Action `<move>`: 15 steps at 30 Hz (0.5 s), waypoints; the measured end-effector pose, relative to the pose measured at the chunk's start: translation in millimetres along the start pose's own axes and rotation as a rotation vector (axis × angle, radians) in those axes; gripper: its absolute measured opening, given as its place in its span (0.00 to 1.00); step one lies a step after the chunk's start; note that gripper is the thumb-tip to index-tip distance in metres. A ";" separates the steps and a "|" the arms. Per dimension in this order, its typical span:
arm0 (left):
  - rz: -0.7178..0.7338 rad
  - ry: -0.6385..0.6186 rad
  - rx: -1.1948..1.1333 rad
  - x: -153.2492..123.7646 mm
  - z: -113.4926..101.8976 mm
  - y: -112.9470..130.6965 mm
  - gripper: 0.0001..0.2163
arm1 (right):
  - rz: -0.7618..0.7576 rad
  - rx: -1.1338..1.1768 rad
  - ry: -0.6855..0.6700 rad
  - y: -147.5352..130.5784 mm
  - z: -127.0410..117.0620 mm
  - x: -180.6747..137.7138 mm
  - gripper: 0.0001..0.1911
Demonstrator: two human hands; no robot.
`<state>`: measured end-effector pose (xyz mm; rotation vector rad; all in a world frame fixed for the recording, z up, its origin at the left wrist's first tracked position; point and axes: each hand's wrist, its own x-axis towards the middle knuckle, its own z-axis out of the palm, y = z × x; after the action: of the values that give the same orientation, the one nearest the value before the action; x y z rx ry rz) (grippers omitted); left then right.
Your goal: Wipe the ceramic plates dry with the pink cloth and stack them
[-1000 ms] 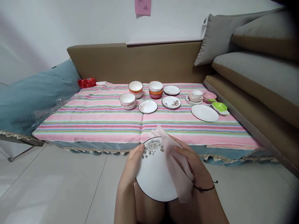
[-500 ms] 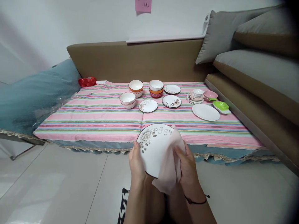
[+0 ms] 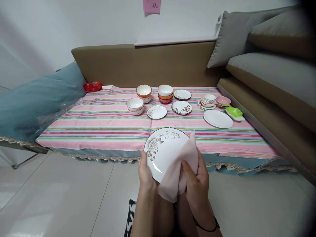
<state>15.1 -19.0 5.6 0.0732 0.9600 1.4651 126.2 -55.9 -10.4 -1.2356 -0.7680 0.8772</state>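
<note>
A white plate (image 3: 165, 148) with a dark rim and a grey-brown flower pattern is held up in front of me, tilted toward my eyes. My left hand (image 3: 145, 172) grips its left edge, thumb along the rim and the other fingers hidden underneath. On the right side, a pale pink cloth (image 3: 176, 174) is draped over the plate's face and edge. My right hand (image 3: 197, 179) pinches the cloth against the plate, its thumb on top and its fingers wrapped round the right rim.
Beyond lies a sofa seat under a striped cloth (image 3: 98, 126). Bowl stacks (image 3: 144, 93), flowered plates (image 3: 157, 112), a white oval plate (image 3: 218, 118), small dishes (image 3: 209, 100) and a green dish (image 3: 235, 113) stand on it. Cushions (image 3: 271, 72) are piled at right.
My right hand and the cloth have shifted slightly, the cloth now reaching higher at the right rim. The plate has risen and tilted a little; my left hand keeps its hold.
</note>
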 end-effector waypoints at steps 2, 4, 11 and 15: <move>0.002 -0.050 0.031 1.2 -2.3 1.5 0.25 | 0.015 0.000 0.018 -5.3 -2.6 3.8 0.31; 0.008 -0.090 0.084 3.1 -6.5 3.7 0.25 | 0.047 0.007 -0.012 -11.7 -7.4 9.8 0.30; -0.026 -0.299 0.359 3.4 -22.4 22.6 0.17 | 0.175 -0.063 -0.370 -28.2 -31.8 35.3 0.26; -0.111 -0.427 0.505 2.7 -28.3 31.3 0.14 | 0.177 -0.138 -0.563 -29.3 -36.4 41.2 0.24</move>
<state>-26.7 -25.5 4.2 0.6643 0.9379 1.0189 181.4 -39.2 13.2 -1.1990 -1.1937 1.3647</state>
